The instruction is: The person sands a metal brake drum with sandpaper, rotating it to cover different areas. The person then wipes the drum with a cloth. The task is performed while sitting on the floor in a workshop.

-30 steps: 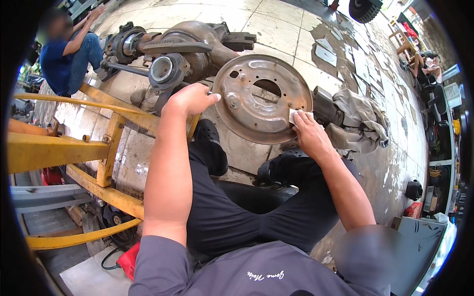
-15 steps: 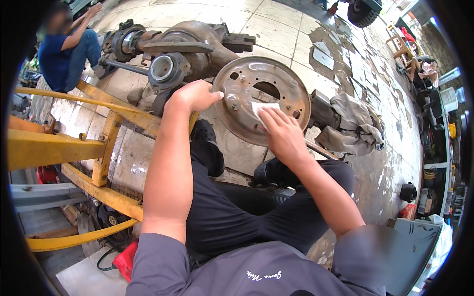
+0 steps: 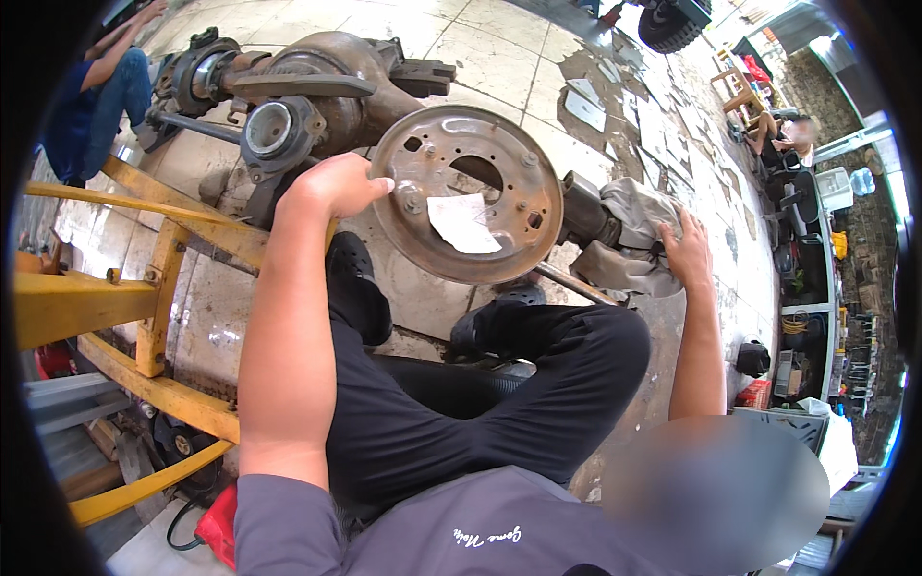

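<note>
My left hand (image 3: 336, 186) is closed on the left rim of a round, brownish metal brake backing plate (image 3: 408, 245), with the thumb over its edge and the other fingers partly hidden. A bent white piece of paper (image 3: 466, 224) lies on the plate below its central hole. Off to the right, my right hand (image 3: 688, 252) reaches to a crumpled grey-beige cloth (image 3: 629, 264), fingers stretched and apart at its right edge. The cloth is draped by a dark metal end (image 3: 586, 211) just right of the plate.
Behind the plate lies a rusty axle housing (image 3: 331, 67) with a hub (image 3: 269, 130). A yellow metal frame (image 3: 86, 293) stands at left, beside a seated person (image 3: 101, 115). Broken tiles (image 3: 663, 144) cover part of the floor; shelves (image 3: 812, 259) line the right.
My right hand has left the white paper on the plate and moved right to the cloth. The left hand stays at the rim. The whole view has shifted a little.
</note>
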`<act>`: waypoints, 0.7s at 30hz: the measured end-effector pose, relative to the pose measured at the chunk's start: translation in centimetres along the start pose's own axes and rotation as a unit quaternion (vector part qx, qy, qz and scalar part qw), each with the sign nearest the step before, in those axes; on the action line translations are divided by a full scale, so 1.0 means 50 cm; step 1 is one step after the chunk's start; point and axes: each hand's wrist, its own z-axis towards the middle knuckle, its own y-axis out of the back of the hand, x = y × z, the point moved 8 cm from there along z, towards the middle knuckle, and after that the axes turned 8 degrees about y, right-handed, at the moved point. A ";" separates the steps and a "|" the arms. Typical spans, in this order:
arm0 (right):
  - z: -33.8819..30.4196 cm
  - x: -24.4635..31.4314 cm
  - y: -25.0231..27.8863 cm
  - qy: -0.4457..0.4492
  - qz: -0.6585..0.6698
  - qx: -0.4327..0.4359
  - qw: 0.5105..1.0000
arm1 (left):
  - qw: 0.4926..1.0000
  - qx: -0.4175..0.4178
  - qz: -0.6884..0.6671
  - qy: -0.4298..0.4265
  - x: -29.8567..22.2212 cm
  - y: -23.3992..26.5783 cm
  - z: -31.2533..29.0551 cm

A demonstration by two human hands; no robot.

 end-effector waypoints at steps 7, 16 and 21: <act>0.004 0.005 -0.014 -0.050 -0.035 0.052 0.997 | 1.000 -0.002 -0.002 -0.005 -0.012 0.002 -0.013; 0.096 0.066 0.001 0.014 0.025 -0.082 0.996 | 1.000 0.004 0.001 -0.024 -0.017 0.006 -0.011; 0.089 0.142 0.113 0.035 0.479 -0.164 0.862 | 0.999 -0.030 0.015 -0.015 -0.009 0.005 0.011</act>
